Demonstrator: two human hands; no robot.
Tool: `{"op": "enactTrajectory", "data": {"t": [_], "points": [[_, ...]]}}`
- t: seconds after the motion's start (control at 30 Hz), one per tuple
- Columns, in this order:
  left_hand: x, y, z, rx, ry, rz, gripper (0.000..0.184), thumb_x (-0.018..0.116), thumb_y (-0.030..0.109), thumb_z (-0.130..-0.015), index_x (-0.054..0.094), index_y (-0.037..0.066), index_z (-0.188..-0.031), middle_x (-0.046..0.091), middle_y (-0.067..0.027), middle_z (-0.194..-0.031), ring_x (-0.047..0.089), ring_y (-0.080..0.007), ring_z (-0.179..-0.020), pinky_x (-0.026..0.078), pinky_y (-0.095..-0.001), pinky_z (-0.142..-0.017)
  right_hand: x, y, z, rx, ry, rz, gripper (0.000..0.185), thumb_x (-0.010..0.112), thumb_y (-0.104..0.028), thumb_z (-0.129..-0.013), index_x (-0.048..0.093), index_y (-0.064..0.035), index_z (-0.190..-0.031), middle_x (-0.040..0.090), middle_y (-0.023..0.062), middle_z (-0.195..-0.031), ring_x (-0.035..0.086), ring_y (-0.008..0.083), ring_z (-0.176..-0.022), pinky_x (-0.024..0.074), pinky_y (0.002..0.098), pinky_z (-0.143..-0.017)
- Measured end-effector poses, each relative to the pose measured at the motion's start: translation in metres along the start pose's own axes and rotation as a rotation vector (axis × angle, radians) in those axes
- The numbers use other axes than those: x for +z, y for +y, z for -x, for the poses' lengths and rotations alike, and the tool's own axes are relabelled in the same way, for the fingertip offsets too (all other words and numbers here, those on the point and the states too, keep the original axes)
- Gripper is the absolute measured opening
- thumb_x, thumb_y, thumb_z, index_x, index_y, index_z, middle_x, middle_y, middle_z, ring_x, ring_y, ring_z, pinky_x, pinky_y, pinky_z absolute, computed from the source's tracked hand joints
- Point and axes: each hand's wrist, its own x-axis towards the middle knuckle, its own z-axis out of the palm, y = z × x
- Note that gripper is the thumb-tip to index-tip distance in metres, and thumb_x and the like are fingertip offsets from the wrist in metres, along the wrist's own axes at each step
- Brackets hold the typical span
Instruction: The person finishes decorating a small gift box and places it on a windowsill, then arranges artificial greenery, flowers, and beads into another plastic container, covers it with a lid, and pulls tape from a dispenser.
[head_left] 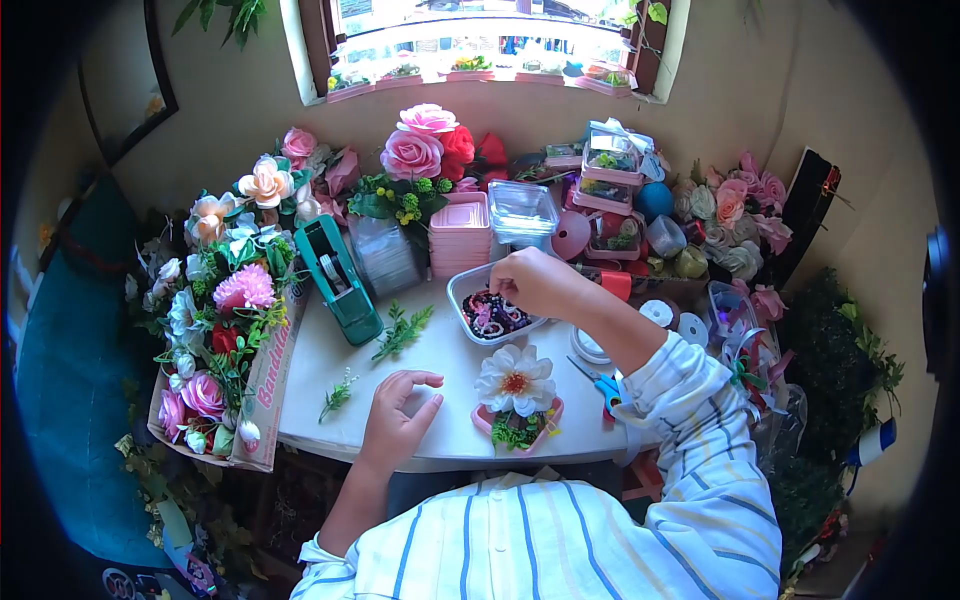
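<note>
My right hand reaches over a clear plastic tub of small dark, pink and white ring-shaped pieces. Its fingertips are pinched together at the pieces; whatever is between them is hidden. My left hand hovers at the table's front edge, thumb apart from the fingers, holding nothing. Between the hands and nearer to me, a white artificial flower with a reddish-orange centre stands with green foliage in a small pink tray. A sprig of greenery lies just beyond my left hand.
A green tape dispenser and a leafy sprig occupy the left. Stacked pink trays and clear lids stand behind the tub. Blue-handled scissors lie under my right forearm. A cardboard box of artificial flowers borders the left side.
</note>
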Motion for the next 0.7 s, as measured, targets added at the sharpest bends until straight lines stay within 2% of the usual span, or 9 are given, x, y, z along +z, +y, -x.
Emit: {"op": "enactTrajectory", "data": {"t": [0.03,0.1,0.17,0.23,0.33,0.53,0.6,0.63,0.7], "points": [[0.000,0.002,0.000,-0.013,0.005,-0.019,0.018,0.071,0.011,-0.083,0.069,0.006,-0.100,0.071,-0.0091,-0.106,0.064,-0.0261,-0.104,0.045,-0.0376,-0.095,0.003,0.005,-0.004,0.001,0.002,0.003,0.015,0.066,0.001,-0.076,0.072,0.0003,-0.090,0.071,0.0172,-0.084,0.069,0.0336,-0.079,0.0558,0.0398,-0.071],[0.000,0.000,0.000,0.012,-0.004,-0.034,0.018,0.070,0.012,-0.083,0.069,0.006,-0.100,0.071,-0.0090,-0.105,0.064,-0.0261,-0.103,0.044,-0.0378,-0.096,0.000,0.001,-0.011,0.175,-0.176,0.200,0.016,0.065,0.001,-0.073,0.074,-0.0034,-0.086,0.071,0.0167,-0.094,0.070,0.0330,-0.090,0.0569,0.0404,-0.076],[0.000,-0.001,-0.001,0.034,-0.014,-0.048,0.018,0.070,0.012,-0.083,0.070,0.006,-0.100,0.071,-0.0089,-0.105,0.064,-0.0261,-0.103,0.043,-0.0380,-0.097,0.009,0.004,-0.011,0.101,-0.212,0.333,0.016,0.065,0.000,-0.073,0.074,-0.0033,-0.086,0.071,0.0158,-0.095,0.070,0.0329,-0.091,0.0572,0.0408,-0.076],[-0.001,-0.001,-0.002,0.042,-0.062,-0.080,0.018,0.070,0.008,-0.084,0.070,0.005,-0.101,0.069,-0.0091,-0.105,0.063,-0.0233,-0.103,0.045,-0.0337,-0.095,0.015,0.008,-0.010,0.026,-0.251,0.461,0.016,0.066,-0.002,-0.073,0.074,-0.0032,-0.087,0.071,0.0149,-0.096,0.070,0.0329,-0.092,0.0575,0.0411,-0.077],[-0.002,0.002,-0.002,0.045,-0.068,-0.101,0.018,0.070,0.011,-0.083,0.070,0.005,-0.100,0.070,-0.0092,-0.103,0.063,-0.0246,-0.103,0.043,-0.0357,-0.097,0.015,0.008,-0.007,0.044,-0.278,0.452,0.015,0.067,-0.005,-0.073,0.074,-0.0026,-0.086,0.071,0.0139,-0.095,0.069,0.0329,-0.093,0.0572,0.0421,-0.079],[-0.001,0.002,-0.001,0.104,-0.045,-0.130,0.019,0.072,0.014,-0.083,0.070,0.009,-0.101,0.071,-0.0072,-0.102,0.064,-0.0251,-0.103,0.041,-0.0393,-0.097,0.000,0.001,0.013,0.058,-0.096,0.222,0.018,0.067,-0.004,-0.073,0.071,-0.0022,-0.090,0.069,0.0145,-0.098,0.067,0.0354,-0.095,0.0549,0.0439,-0.083],[0.000,0.004,0.000,0.165,-0.021,-0.172,0.018,0.073,0.013,-0.082,0.071,0.009,-0.100,0.071,-0.0066,-0.102,0.064,-0.0248,-0.104,0.040,-0.0395,-0.098,-0.011,-0.017,0.028,-0.014,0.024,0.179,0.024,0.067,-0.006,-0.078,0.065,-0.0032,-0.102,0.065,0.0127,-0.100,0.064,0.0333,-0.099,0.0529,0.0407,-0.087],[0.001,0.005,0.000,0.235,0.007,-0.215,0.018,0.074,0.013,-0.082,0.071,0.010,-0.099,0.071,-0.0060,-0.101,0.063,-0.0245,-0.104,0.040,-0.0397,-0.098,-0.017,-0.029,0.037,-0.008,0.017,0.173,0.024,0.067,-0.006,-0.078,0.065,-0.0032,-0.102,0.065,0.0127,-0.100,0.064,0.0333,-0.099,0.0529,0.0407,-0.087],[0.005,0.008,0.000,0.253,-0.002,-0.219,0.017,0.075,0.013,-0.081,0.072,0.011,-0.098,0.070,-0.0053,-0.101,0.062,-0.0243,-0.104,0.039,-0.0402,-0.097,-0.028,-0.059,0.060,-0.114,0.040,-0.041,0.024,0.069,-0.008,-0.081,0.065,-0.0032,-0.104,0.065,0.0129,-0.098,0.064,0.0335,-0.097,0.0528,0.0412,-0.085]]}}
